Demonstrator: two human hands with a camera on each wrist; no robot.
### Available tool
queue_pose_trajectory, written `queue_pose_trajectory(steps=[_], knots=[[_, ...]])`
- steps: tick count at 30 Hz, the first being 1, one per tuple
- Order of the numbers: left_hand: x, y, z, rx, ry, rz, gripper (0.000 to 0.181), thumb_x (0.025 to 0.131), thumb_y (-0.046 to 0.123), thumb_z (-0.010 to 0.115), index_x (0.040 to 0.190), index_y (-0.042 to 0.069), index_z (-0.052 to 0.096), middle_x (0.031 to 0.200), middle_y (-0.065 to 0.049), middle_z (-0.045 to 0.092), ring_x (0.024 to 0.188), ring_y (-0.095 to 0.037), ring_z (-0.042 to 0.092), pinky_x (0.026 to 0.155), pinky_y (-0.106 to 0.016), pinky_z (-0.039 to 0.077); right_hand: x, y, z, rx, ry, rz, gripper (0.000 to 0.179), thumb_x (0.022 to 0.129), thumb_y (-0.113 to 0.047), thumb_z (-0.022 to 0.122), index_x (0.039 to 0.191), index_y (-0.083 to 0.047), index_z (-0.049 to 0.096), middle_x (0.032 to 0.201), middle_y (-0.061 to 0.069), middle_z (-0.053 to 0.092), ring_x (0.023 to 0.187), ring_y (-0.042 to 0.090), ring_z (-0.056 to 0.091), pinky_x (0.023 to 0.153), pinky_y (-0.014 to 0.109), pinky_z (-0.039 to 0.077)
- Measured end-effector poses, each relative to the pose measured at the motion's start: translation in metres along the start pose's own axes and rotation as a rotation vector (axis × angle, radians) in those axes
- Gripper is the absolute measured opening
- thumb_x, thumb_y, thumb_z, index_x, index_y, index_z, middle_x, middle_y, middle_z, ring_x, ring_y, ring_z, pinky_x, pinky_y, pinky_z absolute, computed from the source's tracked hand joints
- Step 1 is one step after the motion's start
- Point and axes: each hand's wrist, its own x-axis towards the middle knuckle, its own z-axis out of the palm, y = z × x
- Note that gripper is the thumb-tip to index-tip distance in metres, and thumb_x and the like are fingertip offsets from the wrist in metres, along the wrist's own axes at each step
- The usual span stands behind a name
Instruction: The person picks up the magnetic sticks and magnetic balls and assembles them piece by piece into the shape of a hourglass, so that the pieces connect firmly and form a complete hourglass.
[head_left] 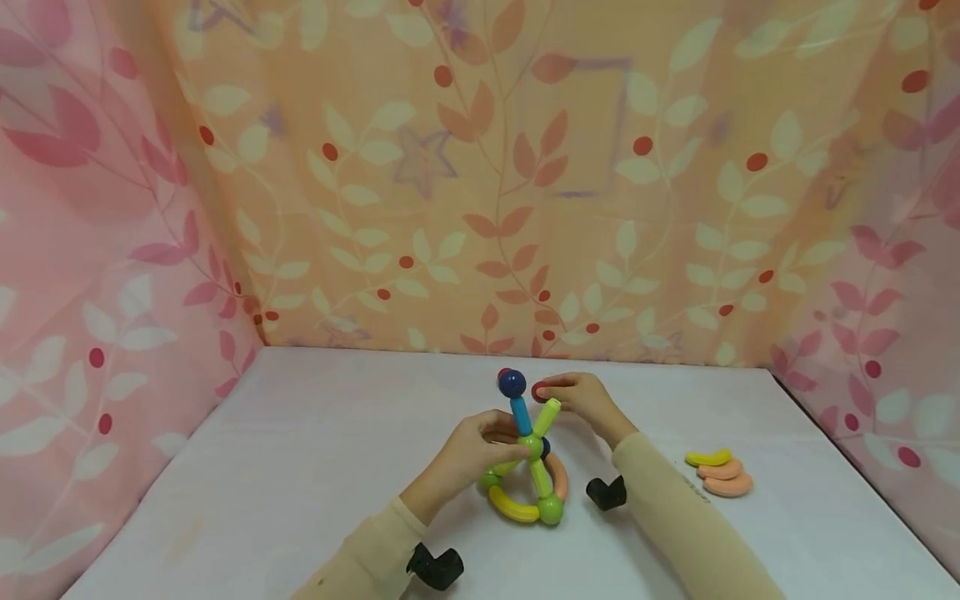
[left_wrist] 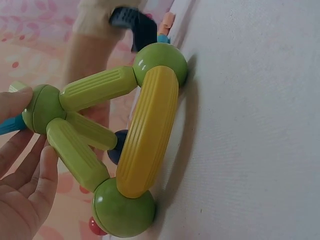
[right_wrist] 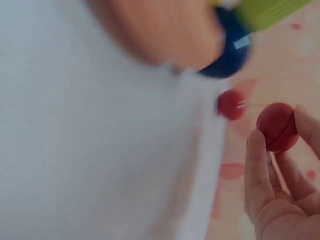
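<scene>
A toy frame of balls and sticks stands on the table. My left hand (head_left: pixel 467 454) grips its upper green ball (left_wrist: pixel 45 107) between thumb and fingers. Lime sticks (left_wrist: pixel 100 89) run down from that ball to a base with green balls (head_left: pixel 551 510), a dark blue ball (right_wrist: pixel 231 57), a yellow curved stick (left_wrist: pixel 150 130) and an orange curved stick (head_left: pixel 558 477). Upward point a blue stick (head_left: pixel 520 415) topped by a navy ball (head_left: pixel 512 383) and a bare-ended lime stick (head_left: pixel 548 417). Right of these, my right hand (head_left: pixel 588 402) pinches a red ball (right_wrist: pixel 278 127) in its fingertips.
Behind the navy ball, partly hidden, lies another red ball (right_wrist: pixel 232 104). A yellow curved stick (head_left: pixel 708 457) and orange curved sticks (head_left: pixel 726 485) lie at the table's right. Patterned cloth (head_left: pixel 495 183) walls the back and sides. Black devices (head_left: pixel 437 568) sit at both wrists.
</scene>
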Motion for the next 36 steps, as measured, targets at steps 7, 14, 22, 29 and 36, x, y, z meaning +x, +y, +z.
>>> queue_pose_trajectory(steps=[7, 14, 22, 29, 36], knots=[[-0.002, 0.001, -0.004, -0.007, 0.010, -0.005, 0.041, 0.083, 0.036, 0.080, 0.115, 0.012, 0.067, 0.111, -0.001, 0.071, 0.106, -0.017, 0.066, 0.094, -0.038, 0.057, -0.041, -0.021, -0.024, 0.192, -0.010, -0.061, 0.050, 0.093, -0.035, 0.070, 0.127, 0.002, 0.064, 0.119, 0.013, 0.072, 0.103, 0.018, 0.072, 0.097, 0.032, 0.055], [-0.002, 0.001, -0.005, -0.004, 0.008, -0.003, 0.041, 0.084, 0.035, 0.080, 0.115, 0.012, 0.067, 0.111, -0.001, 0.071, 0.106, -0.018, 0.065, 0.094, -0.038, 0.057, -0.076, -0.038, -0.035, 0.177, 0.000, -0.110, 0.053, 0.092, -0.039, 0.070, 0.126, 0.001, 0.064, 0.116, 0.009, 0.073, 0.103, 0.021, 0.072, 0.108, 0.043, 0.048], [-0.003, 0.002, -0.004, -0.010, -0.002, -0.005, 0.041, 0.085, 0.035, 0.079, 0.116, 0.012, 0.067, 0.111, -0.001, 0.070, 0.106, -0.017, 0.065, 0.095, -0.037, 0.057, -0.089, -0.048, -0.037, 0.126, -0.006, -0.158, 0.048, 0.093, -0.039, 0.069, 0.123, -0.001, 0.065, 0.115, 0.009, 0.073, 0.100, 0.019, 0.073, 0.108, 0.049, 0.047], [-0.002, 0.001, -0.003, -0.005, 0.003, 0.001, 0.042, 0.085, 0.034, 0.079, 0.117, 0.010, 0.067, 0.111, -0.003, 0.071, 0.106, -0.018, 0.066, 0.095, -0.038, 0.056, -0.091, -0.052, -0.033, 0.078, -0.036, -0.192, 0.046, 0.092, -0.036, 0.070, 0.123, -0.001, 0.066, 0.113, 0.010, 0.074, 0.099, 0.019, 0.073, 0.103, 0.046, 0.052], [-0.001, 0.002, -0.001, -0.003, 0.003, 0.007, 0.040, 0.085, 0.032, 0.079, 0.116, 0.009, 0.067, 0.111, -0.004, 0.071, 0.104, -0.018, 0.066, 0.095, -0.038, 0.057, -0.094, -0.051, -0.033, 0.077, -0.030, -0.183, 0.047, 0.092, -0.036, 0.070, 0.124, -0.002, 0.066, 0.115, 0.011, 0.074, 0.100, 0.018, 0.073, 0.099, 0.041, 0.055]])
